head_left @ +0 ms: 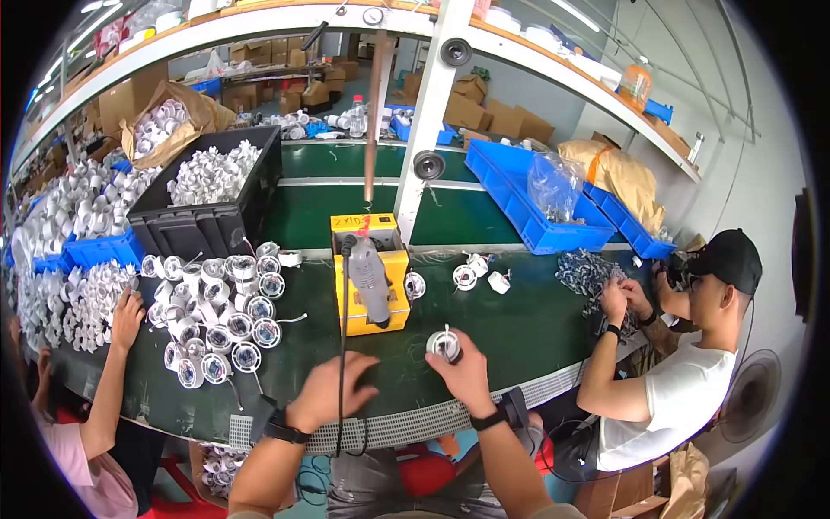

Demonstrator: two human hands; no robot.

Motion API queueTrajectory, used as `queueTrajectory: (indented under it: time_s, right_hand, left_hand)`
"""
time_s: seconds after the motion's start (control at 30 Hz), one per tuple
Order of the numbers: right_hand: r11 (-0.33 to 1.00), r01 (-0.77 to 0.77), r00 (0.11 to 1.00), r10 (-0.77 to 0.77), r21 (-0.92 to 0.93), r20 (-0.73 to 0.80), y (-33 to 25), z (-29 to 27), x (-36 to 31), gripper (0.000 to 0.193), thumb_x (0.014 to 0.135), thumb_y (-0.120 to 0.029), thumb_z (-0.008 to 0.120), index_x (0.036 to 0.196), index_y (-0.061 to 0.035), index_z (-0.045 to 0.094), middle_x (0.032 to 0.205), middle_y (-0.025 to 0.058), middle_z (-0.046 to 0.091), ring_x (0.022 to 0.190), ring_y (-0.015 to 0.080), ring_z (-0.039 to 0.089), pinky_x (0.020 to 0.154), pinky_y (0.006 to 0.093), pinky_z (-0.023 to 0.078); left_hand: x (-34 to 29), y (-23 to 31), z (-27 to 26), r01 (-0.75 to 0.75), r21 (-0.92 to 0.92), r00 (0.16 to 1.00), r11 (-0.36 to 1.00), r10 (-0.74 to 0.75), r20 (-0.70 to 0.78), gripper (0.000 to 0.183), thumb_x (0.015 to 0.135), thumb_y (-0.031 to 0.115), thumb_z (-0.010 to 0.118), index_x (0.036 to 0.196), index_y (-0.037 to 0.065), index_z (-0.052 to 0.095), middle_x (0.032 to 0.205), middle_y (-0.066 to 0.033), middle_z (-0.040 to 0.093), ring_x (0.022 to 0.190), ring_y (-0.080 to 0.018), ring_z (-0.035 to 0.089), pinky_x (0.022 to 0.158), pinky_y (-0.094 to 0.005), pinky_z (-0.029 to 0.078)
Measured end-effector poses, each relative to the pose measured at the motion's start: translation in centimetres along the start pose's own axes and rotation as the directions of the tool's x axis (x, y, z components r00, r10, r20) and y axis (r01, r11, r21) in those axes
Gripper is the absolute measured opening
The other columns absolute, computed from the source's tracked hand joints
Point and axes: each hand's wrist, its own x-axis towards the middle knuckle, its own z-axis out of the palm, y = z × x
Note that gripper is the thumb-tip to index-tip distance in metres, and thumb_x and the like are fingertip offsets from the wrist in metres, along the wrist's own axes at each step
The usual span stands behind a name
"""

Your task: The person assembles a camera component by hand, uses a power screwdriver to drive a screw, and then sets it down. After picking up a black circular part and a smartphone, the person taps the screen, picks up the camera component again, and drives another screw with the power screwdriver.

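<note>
My right hand (465,374) grips a small white round housing (443,346) with a dark inside, held over the green bench near its front edge. To its left, my left hand (333,389) is open with its fingers apart and nothing in them. A black cable (341,346) hangs down in front of that hand, coming from a grey power tool (370,281). This tool rests in a yellow box-like stand (393,318) just beyond my hands. Many similar white round housings (216,320) with loose wires are piled on the bench to the left.
A few housings (465,277) lie right of the stand. A black crate (203,221) of white parts stands back left, blue bins (527,195) back right. One person (683,346) handles small parts (588,277) at right; another person's hand (128,318) touches white parts at left.
</note>
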Motion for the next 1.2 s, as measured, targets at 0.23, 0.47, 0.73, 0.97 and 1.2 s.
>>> queueTrajectory:
  time_s: [0.23, 0.47, 0.73, 0.97, 1.2]
  right_hand:
    - [0.657, -0.447, 0.861, 0.132, 0.607, 0.491, -3.9, 0.8, -5.5, 0.034, 0.095, -0.017, 0.054, 0.122, 0.0029, 0.051, 0.102, 0.0056, 0.061, 0.087, 0.0097, 0.058, 0.07, 0.0238, 0.049]
    - [0.544, -0.643, 0.758, 0.348, 0.539, 0.551, -3.0, -0.7, -5.3, 0.024, 0.094, -0.016, 0.055, 0.109, 0.0019, 0.06, 0.091, 0.0068, 0.063, 0.078, 0.012, 0.059, 0.067, 0.0248, 0.05]
    - [0.27, -0.726, 0.681, 0.161, 0.632, 0.714, -2.7, -1.1, -3.6, 0.017, 0.092, -0.011, 0.056, 0.102, 0.0027, 0.06, 0.089, 0.0071, 0.061, 0.081, 0.0167, 0.059, 0.075, 0.0298, 0.048]
    - [0.635, -0.319, 0.918, 0.022, 0.704, 0.396, -2.9, -1.5, -4.4, 0.01, 0.089, -0.008, 0.06, 0.092, 0.0009, 0.063, 0.087, 0.0036, 0.061, 0.079, 0.0124, 0.056, 0.075, 0.0257, 0.044]
    - [0.947, 0.309, 0.949, -0.313, 0.086, 0.043, -4.6, -0.1, -4.8, 0.013, 0.071, -0.002, 0.073, 0.073, -0.0056, 0.061, 0.07, 0.0039, 0.057, 0.071, 0.0203, 0.053, 0.07, 0.0327, 0.041]
  left_hand:
    - [1.5, 3.4, 2.6, -0.411, -0.17, 0.907, 0.896, 0.384, -0.171, 0.07, 0.069, 0.014, 0.077, 0.129, 0.0, 0.045, 0.129, -0.0201, 0.047, 0.115, -0.0353, 0.05, 0.094, -0.0387, 0.045]
    - [1.2, 3.7, 1.1, -0.386, -0.194, 0.92, 0.902, 0.359, -0.157, 0.069, 0.065, -0.005, 0.063, 0.131, 0.01, 0.05, 0.119, -0.0154, 0.038, 0.106, -0.0334, 0.054, 0.089, -0.0362, 0.047]
    - [1.1, 2.9, 0.7, -0.502, -0.195, 0.864, 0.843, 0.476, -0.167, 0.069, 0.066, -0.007, 0.062, 0.13, 0.016, 0.053, 0.118, -0.0145, 0.044, 0.101, -0.0306, 0.053, 0.085, -0.035, 0.047]
    - [1.1, 1.9, 2.2, 0.031, -0.936, 0.953, 0.351, 0.272, 0.134, 0.058, 0.086, 0.004, 0.06, 0.138, 0.007, 0.036, 0.127, -0.0092, 0.047, 0.114, -0.0218, 0.049, 0.095, -0.0324, 0.041]
    - [1.6, 1.1, 2.6, 0.3, -0.949, 0.929, -0.097, 0.256, 0.267, 0.049, 0.098, 0.033, 0.042, 0.136, 0.004, 0.035, 0.114, -0.0085, 0.056, 0.089, -0.0208, 0.061, 0.07, -0.0297, 0.046]
